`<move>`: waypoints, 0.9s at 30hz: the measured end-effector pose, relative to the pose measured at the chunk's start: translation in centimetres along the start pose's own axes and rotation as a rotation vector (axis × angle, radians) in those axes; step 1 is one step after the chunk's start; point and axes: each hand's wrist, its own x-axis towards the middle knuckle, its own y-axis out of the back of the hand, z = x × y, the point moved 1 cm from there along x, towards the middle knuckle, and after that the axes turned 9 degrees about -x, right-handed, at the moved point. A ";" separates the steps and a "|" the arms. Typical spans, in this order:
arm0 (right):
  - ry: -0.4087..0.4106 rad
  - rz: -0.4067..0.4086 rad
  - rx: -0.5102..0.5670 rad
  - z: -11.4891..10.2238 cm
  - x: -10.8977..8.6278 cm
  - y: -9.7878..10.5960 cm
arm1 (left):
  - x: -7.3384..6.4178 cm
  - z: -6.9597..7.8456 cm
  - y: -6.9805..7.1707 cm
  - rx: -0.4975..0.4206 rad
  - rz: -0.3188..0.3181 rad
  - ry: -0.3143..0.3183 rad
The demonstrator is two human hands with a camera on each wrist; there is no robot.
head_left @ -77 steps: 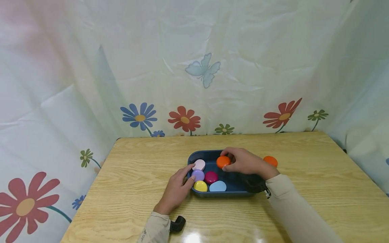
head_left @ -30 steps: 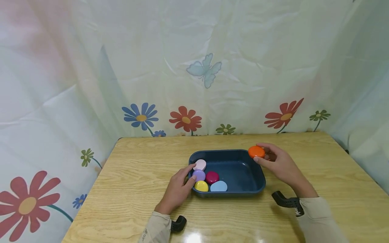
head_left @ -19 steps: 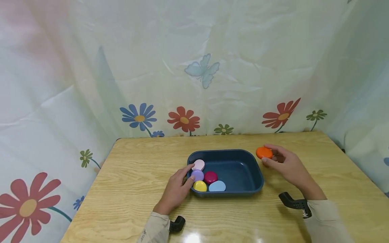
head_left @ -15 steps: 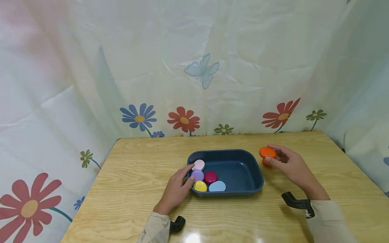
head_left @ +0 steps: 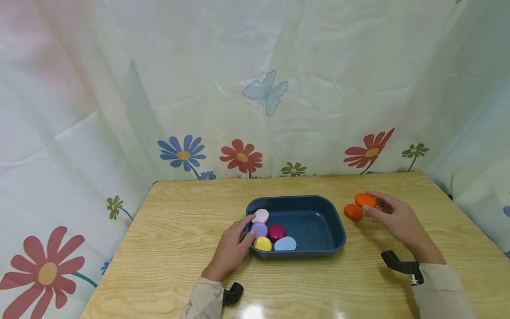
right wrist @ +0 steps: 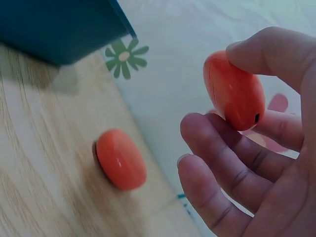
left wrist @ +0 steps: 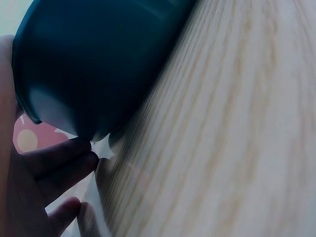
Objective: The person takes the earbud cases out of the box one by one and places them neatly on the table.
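My left hand (head_left: 229, 250) holds the left end of a dark blue tray (head_left: 338, 239), its index finger and thumb over the rim and the other fingers outside the wall (left wrist: 89, 69). By those fingertips lie a pale pink round case (head_left: 261, 215) and a lilac one (head_left: 260, 229). To the right of the tray, my right hand (head_left: 402, 221) pinches a glossy orange round case (right wrist: 234, 94) between thumb and fingers, above the table. A seam and a small dark slot show on it. A second orange case (head_left: 353, 212) lies on the table, just left of the held one.
Inside the tray also lie a magenta case (head_left: 276, 232), a yellow one (head_left: 263, 243) and a light blue one (head_left: 285, 243). The wooden table (head_left: 191, 212) ends at the back against a flowered curtain (head_left: 199, 88). Black camera mounts (head_left: 400, 264) stick out from both wrists.
My right hand has lifted the orange case out of the tray and carried it right, past the other orange case. The left hand has stayed on the tray.
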 end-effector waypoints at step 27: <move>-0.180 -0.031 -0.187 3.6 0.2 0.1 | -0.2 0.4 0.0 -0.022 -0.001 0.012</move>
